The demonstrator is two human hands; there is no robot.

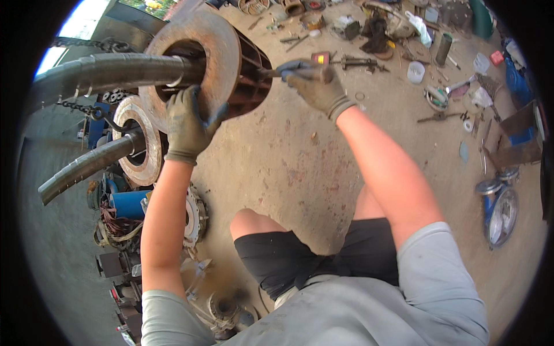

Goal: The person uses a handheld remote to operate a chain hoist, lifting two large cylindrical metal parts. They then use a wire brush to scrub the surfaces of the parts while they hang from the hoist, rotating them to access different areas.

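Observation:
A large rusty flanged rotor (228, 63) on a steel shaft (115, 72) fills the upper left. My left hand (190, 124), in a dirty olive-and-blue work glove, holds the lower part of its ring-shaped flange, with fingers on the face and the thumb at the outer rim. My gloved right hand (314, 86) is closed round a hand tool (269, 74) with a flat, narrow metal tip. That tip points left into the ribbed, slotted side of the rotor. A brownish rounded end shows by the right hand; my fingers hide most of the tool, so its exact kind is unclear.
Below the rotor stands a second flanged part (144, 158) with its own shaft. Chains (83, 109) hang at the left. A blue cylinder (128, 205) and machine parts line the left side. Scattered tools, a white cup (415, 72) and scrap lie on the floor at upper right.

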